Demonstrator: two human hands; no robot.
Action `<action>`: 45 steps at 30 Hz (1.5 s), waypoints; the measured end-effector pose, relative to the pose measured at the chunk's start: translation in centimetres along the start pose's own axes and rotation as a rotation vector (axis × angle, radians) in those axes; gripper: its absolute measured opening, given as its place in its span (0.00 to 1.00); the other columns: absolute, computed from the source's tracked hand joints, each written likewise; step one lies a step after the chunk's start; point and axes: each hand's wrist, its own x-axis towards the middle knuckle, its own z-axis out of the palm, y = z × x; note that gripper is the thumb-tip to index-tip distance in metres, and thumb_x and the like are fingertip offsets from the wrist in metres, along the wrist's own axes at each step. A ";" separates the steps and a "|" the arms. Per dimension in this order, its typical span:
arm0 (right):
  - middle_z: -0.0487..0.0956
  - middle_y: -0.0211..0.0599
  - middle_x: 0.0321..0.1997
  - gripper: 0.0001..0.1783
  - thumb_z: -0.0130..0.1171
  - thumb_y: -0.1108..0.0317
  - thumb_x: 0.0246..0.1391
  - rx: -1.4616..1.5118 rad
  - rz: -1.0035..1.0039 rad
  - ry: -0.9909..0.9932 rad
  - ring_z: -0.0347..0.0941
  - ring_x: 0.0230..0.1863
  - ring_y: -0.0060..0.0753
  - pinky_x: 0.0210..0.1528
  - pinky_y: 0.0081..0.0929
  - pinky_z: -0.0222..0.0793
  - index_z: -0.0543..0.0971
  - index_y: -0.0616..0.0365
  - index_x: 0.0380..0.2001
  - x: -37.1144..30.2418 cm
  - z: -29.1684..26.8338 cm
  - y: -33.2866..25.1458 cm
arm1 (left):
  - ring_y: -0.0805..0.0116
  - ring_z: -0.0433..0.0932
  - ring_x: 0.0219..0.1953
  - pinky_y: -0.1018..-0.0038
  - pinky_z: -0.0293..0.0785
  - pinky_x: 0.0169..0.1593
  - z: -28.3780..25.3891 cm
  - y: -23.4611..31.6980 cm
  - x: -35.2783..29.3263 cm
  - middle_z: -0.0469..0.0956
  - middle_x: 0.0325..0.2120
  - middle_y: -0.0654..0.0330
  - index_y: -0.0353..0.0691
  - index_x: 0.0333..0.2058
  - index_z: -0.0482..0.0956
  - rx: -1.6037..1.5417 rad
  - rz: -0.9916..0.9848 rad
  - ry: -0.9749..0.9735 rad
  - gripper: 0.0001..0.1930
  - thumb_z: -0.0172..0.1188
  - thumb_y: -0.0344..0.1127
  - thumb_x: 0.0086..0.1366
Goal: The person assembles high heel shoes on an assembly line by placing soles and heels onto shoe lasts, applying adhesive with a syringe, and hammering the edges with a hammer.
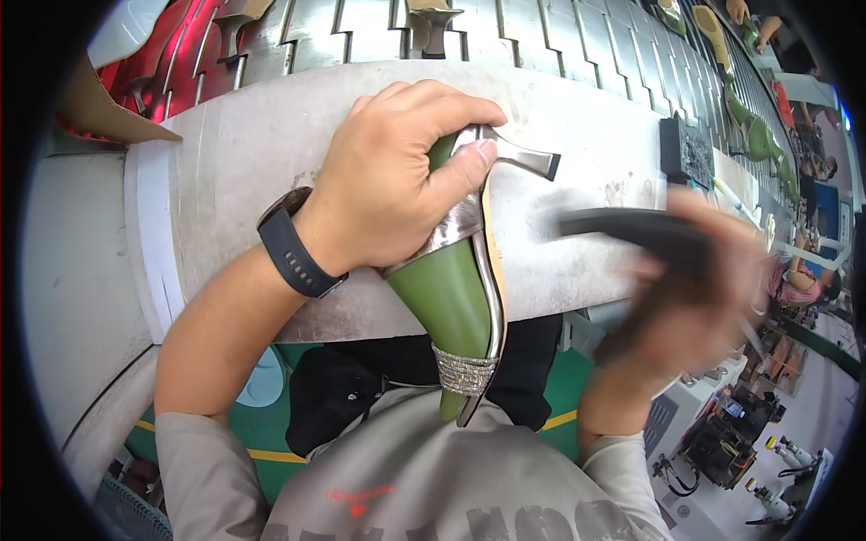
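Note:
A metallic silver high-heeled sandal lies on its side on a green shoe last, across the near edge of the worktable. Its slim heel points right, and a glittery toe strap hangs toward my lap. My left hand is closed round the heel end, thumb pressed beside the base of the heel. To the right of the shoe, apart from it, my right hand grips a dark tool. Motion smears both; the tool looks hammer-like, but its exact kind is unclear.
The pale worktable is stained. Behind it runs a slatted metal conveyor carrying more shoes on lasts. A black block stands at the table's right end; a cardboard piece is at the far left. People work in the right background.

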 end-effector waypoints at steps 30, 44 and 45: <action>0.86 0.63 0.44 0.15 0.61 0.62 0.69 -0.032 0.279 -0.340 0.78 0.23 0.30 0.30 0.28 0.80 0.80 0.66 0.42 -7.9 -1.1 -4.0 | 0.57 0.83 0.44 0.67 0.77 0.53 -0.6 -0.5 -0.9 0.85 0.42 0.50 0.33 0.48 0.85 -0.067 -0.057 0.084 0.14 0.66 0.31 0.66; 0.84 0.65 0.43 0.19 0.54 0.57 0.75 0.132 0.302 -0.128 0.74 0.20 0.26 0.27 0.26 0.76 0.77 0.66 0.42 -9.0 -1.6 -2.4 | 0.60 0.84 0.45 0.69 0.77 0.54 0.8 -0.4 -0.1 0.85 0.43 0.51 0.33 0.49 0.85 -0.094 -0.064 0.096 0.13 0.64 0.32 0.69; 0.85 0.64 0.42 0.17 0.57 0.59 0.72 0.065 0.200 -0.085 0.75 0.20 0.25 0.24 0.23 0.75 0.79 0.67 0.41 -9.9 -0.9 -2.7 | 0.60 0.84 0.45 0.69 0.77 0.54 0.9 -0.2 0.1 0.85 0.43 0.51 0.33 0.49 0.85 -0.098 -0.060 0.092 0.13 0.64 0.32 0.69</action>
